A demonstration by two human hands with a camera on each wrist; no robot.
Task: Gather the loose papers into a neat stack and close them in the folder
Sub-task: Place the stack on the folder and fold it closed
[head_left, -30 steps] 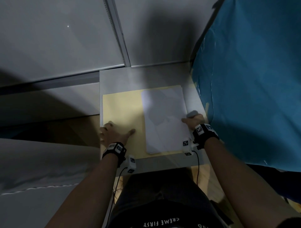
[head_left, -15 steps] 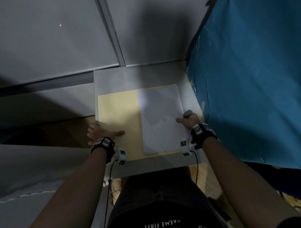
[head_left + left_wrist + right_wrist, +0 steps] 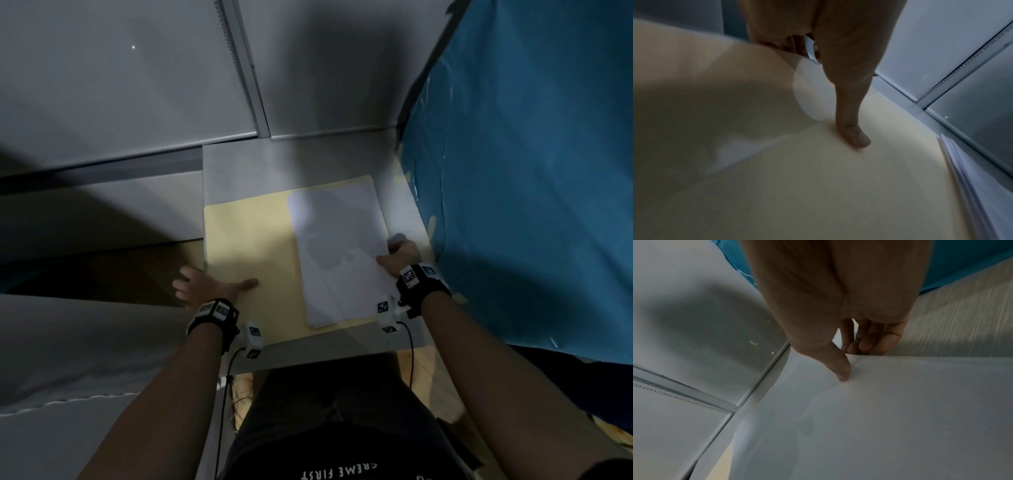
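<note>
An open yellow folder (image 3: 250,240) lies flat on a small white table (image 3: 308,161). A stack of white papers (image 3: 335,246) rests on the folder's right half, with its edges roughly even. My left hand (image 3: 219,284) is at the folder's left edge. Its thumb (image 3: 855,138) presses on the folder's left half (image 3: 838,186), and its fingers curl over the edge past the table side. My right hand (image 3: 394,251) holds the stack's right edge. There the thumb (image 3: 842,374) lies on the top sheet (image 3: 900,410), with the fingers curled against the edge behind it.
A blue cloth (image 3: 531,171) hangs close along the table's right side. Grey wall panels (image 3: 120,85) stand behind the table. A lower grey surface (image 3: 68,342) lies to the left. My legs are at the table's front edge (image 3: 325,353).
My left hand has slid left across the folder, from its left half out to its left edge. My right hand has stayed at the right edge of the papers.
</note>
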